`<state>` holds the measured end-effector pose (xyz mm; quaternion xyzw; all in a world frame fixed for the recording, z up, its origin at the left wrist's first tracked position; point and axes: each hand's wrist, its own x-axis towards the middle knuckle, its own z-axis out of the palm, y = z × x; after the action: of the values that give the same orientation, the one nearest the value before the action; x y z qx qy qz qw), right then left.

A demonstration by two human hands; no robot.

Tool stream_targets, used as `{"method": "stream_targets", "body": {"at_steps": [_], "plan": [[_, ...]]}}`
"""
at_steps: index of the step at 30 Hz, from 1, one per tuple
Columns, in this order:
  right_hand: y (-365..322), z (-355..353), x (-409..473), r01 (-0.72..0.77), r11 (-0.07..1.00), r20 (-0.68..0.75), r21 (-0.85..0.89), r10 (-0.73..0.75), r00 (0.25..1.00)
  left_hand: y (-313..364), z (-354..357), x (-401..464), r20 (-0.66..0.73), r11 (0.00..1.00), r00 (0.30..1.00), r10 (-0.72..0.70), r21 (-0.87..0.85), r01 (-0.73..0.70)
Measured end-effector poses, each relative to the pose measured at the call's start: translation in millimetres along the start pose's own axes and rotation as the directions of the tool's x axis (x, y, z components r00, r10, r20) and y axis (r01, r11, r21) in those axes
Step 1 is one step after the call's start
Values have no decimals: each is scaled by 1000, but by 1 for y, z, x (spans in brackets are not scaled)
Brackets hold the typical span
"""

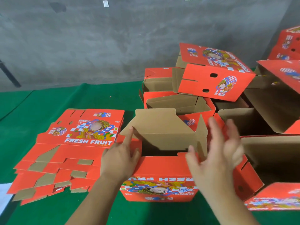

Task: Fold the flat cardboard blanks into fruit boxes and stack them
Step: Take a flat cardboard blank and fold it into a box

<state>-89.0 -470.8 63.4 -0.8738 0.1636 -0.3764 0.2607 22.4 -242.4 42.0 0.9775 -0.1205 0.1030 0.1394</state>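
Note:
A half-folded red fruit box (159,181) stands on the green table right in front of me, its brown flaps up and its printed side facing me upside down. My left hand (121,155) rests on its left top corner, the forefinger stretched out against the left flap. My right hand (217,153) hovers blurred over the right flap with fingers spread and holds nothing. A stack of flat red blanks (69,150) lies to the left of the box.
Several folded boxes (214,73) are piled behind and to the right, some open side up, one tipped on top. Another open box (272,159) stands close at my right. The green table (40,101) ends at a grey wall behind.

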Motion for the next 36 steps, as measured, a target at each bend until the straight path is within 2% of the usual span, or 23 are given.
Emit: {"method": "stream_targets", "body": {"at_steps": [2, 4, 5, 9, 16, 21, 23, 26, 28, 31, 33, 36], "plan": [[19, -11, 8, 20, 999, 116, 39, -24, 993, 0, 2, -2, -11, 1000, 1000, 3, -2, -3], [28, -12, 8, 62, 992, 329, 112, -96, 939, -1, 3, -2, -26, 1000, 1000, 0, 5, 0], [30, -10, 3, 70, 987, 389, 145, -122, 913, -2, 5, -2, -37, 1000, 999, -6, 13, 6], [34, 4, -17, -8, 979, 397, 204, -75, 915, -5, 6, -2, -61, 1000, 998, -16, -18, 15], [51, 16, -23, 104, 978, 377, 181, -166, 911, -6, 6, -2, 7, 997, 1000, -13, -72, 14], [45, 17, 9, 92, 987, 362, 133, -135, 923, -6, 4, -3, -91, 973, 992, -93, -219, 71], [35, 22, 23, -11, 990, 391, 141, -46, 919, -6, 2, -5, -117, 952, 988, -102, -298, 63], [25, 35, 36, -273, 948, 375, 166, 195, 906, -7, -3, -11, -132, 968, 991, 39, -242, -70], [24, 44, 35, -293, 950, 382, 110, 231, 895, -9, -5, -13, -96, 965, 988, 118, -222, -137], [25, 47, 28, -209, 978, 539, -15, 184, 822, -7, -7, -13, -35, 964, 997, 66, -254, -72], [27, 46, 29, -127, 988, 613, -82, 151, 776, -3, -5, -12, -22, 987, 999, 28, -155, -31], [26, 48, 31, -63, 973, 642, -220, 194, 742, 1, -2, -6, 116, 984, 980, -164, -54, 171]]}}
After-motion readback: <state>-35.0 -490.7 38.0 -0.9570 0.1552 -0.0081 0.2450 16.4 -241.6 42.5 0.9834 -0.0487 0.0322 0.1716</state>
